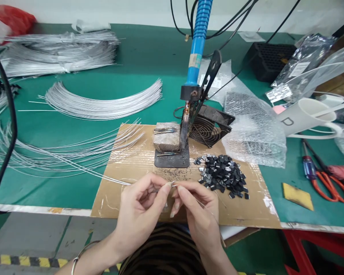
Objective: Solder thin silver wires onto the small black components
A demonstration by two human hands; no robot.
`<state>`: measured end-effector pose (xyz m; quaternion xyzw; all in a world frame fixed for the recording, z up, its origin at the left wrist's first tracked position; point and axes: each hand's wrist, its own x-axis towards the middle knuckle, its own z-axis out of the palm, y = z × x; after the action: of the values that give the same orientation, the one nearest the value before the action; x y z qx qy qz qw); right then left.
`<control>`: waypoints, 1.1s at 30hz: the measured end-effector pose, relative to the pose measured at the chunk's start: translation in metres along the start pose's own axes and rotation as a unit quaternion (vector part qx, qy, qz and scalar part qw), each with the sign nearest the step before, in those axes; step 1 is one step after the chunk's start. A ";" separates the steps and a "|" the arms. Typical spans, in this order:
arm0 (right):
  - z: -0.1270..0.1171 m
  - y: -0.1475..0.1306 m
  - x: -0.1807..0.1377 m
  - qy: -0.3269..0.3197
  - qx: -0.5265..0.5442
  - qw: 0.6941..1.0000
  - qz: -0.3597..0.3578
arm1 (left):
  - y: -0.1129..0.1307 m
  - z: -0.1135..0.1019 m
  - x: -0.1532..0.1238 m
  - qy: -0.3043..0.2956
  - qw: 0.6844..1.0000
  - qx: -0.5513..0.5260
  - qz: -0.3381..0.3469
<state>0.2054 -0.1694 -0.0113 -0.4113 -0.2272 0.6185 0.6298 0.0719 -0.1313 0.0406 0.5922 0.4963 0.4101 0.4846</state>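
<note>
My left hand (141,208) is closed in a pinch on a few thin white wires (116,180), which trail off to the left toward a loose spread. Close beside it, my right hand (199,208) pinches at the wire tips with thumb and forefinger. A thin strand (202,204) runs back over the right hand toward the wrist; its kind is unclear. The fingertips nearly meet and partly hide what lies between them. Just beyond them stands a soldering iron (193,72) with a blue handle, tip down. To the right lies a heap of small black connectors (225,173).
Under the hands is a cardboard sheet (111,194). A small fan (209,126) stands behind the iron's base (172,161). Wire bundles (103,105) lie at left. Bubble wrap (255,130), a white mug (306,116), a yellow sponge (298,196) and orange-handled scissors (329,187) are at right.
</note>
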 end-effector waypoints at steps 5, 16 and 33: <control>0.000 0.001 0.000 0.003 -0.012 1.000 -0.004 | -0.007 -0.001 -0.004 0.007 0.998 0.063 0.003; 0.000 -0.003 -0.002 0.009 -0.005 1.000 0.002 | -0.020 -0.002 -0.009 0.020 0.966 0.186 0.179; -0.005 -0.013 0.000 -0.026 0.005 0.999 0.043 | -0.021 -0.005 -0.010 -0.015 0.984 0.149 0.098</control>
<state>0.2168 -0.1687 -0.0038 -0.4013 -0.2223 0.6568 0.5985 0.0616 -0.1394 0.0212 0.7095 0.4846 0.3679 0.3555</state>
